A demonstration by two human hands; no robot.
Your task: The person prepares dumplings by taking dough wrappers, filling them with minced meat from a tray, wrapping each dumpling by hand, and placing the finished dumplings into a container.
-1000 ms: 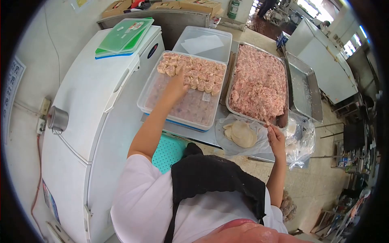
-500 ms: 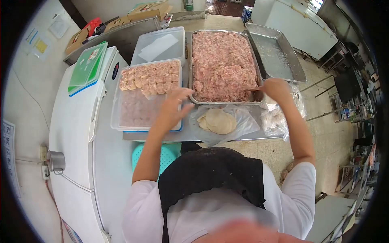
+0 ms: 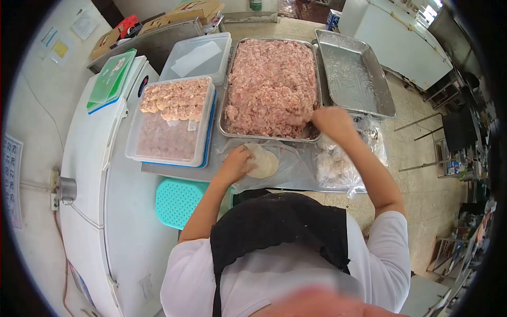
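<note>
My left hand (image 3: 237, 164) is at the left edge of the round, pale dough wrappers (image 3: 267, 165), its fingers bent onto them. These wrappers lie on a clear plastic sheet (image 3: 298, 171). My right hand (image 3: 330, 121) is closed at the lower right corner of a metal tray of ground meat (image 3: 274, 79), around the handle of a thin utensil whose tip is blurred in the meat. At the left, filled dumplings (image 3: 177, 96) stand in rows in the back part of a clear plastic container (image 3: 132, 142).
An empty-looking metal tray (image 3: 354, 76) lies to the right of the meat. Behind the dumplings is another plastic container (image 3: 219, 55) with white paper. A plastic bag (image 3: 348, 158) lies front right. White freezers (image 3: 90, 158) and a turquoise perforated stool (image 3: 179, 201) are at the left.
My left hand has moved from the dumpling container to the wrappers. My right hand remains at the meat tray's near right corner, now with the utensil in the meat. The view has shifted.
</note>
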